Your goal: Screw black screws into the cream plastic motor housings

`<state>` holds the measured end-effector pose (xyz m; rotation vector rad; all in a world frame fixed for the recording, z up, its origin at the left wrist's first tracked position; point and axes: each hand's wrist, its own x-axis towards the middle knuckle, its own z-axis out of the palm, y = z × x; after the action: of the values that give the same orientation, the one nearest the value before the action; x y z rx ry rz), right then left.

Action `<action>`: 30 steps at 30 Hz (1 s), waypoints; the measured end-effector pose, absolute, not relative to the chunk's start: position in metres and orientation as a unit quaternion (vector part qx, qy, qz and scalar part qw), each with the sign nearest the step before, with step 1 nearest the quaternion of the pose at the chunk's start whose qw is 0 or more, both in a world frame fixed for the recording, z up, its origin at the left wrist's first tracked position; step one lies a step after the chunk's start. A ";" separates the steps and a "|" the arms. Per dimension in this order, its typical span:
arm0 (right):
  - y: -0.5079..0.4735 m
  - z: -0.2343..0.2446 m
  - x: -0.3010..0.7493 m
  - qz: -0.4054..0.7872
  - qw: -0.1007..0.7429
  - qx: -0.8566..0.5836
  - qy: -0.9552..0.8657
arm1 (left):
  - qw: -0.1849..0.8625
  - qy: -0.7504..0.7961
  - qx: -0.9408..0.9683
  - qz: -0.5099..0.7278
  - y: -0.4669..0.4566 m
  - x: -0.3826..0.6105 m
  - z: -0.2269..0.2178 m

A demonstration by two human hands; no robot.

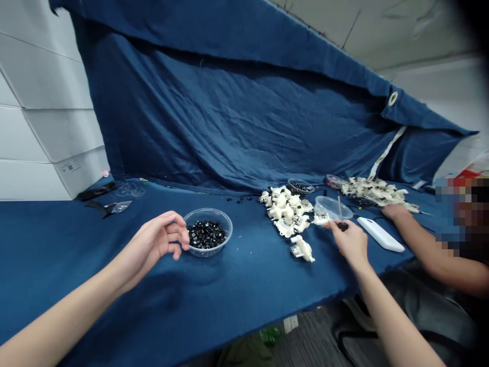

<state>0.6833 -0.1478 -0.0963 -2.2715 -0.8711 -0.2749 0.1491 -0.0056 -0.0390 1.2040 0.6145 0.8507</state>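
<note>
My left hand (157, 240) rests with curled fingers at the rim of a clear plastic bowl (208, 214) and holds nothing. The bowl is filled with small black parts (207, 235). My right hand (350, 243) grips a thin screwdriver (340, 208) with a dark handle, shaft pointing up. Just left of its fingertips lies a small white plastic part (321, 219), and I cannot tell whether they touch it. A heap of white plastic assemblies (286, 211) lies further left, with one loose piece (301, 248) in front.
A co-worker's hand (395, 211) rests beside a second heap of white parts (376, 191), near a white oblong device (380, 234). Also on the blue cloth are a clear bowl (332, 208), a small bowl of black parts (300, 187), and bagged items (109, 206) at the far left.
</note>
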 end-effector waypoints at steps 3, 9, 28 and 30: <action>-0.145 -0.104 0.683 -0.010 0.338 -0.888 -0.310 | 0.694 0.286 0.542 0.379 0.001 0.149 -0.046; -0.166 -0.085 0.667 0.064 0.379 -0.872 -0.301 | 0.562 0.316 0.644 0.412 0.001 0.149 -0.046; 0.008 -0.057 0.421 0.069 0.528 -0.589 -0.608 | 0.138 0.269 0.948 -0.101 0.034 0.215 0.000; 0.006 -0.073 0.419 0.066 0.494 -0.598 -0.628 | 0.139 0.260 0.951 -0.095 0.037 0.213 -0.003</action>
<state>0.4188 0.0060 -0.0725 -1.4496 -1.5222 0.1604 0.2132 0.0368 -0.0031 2.7484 0.7520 -0.2756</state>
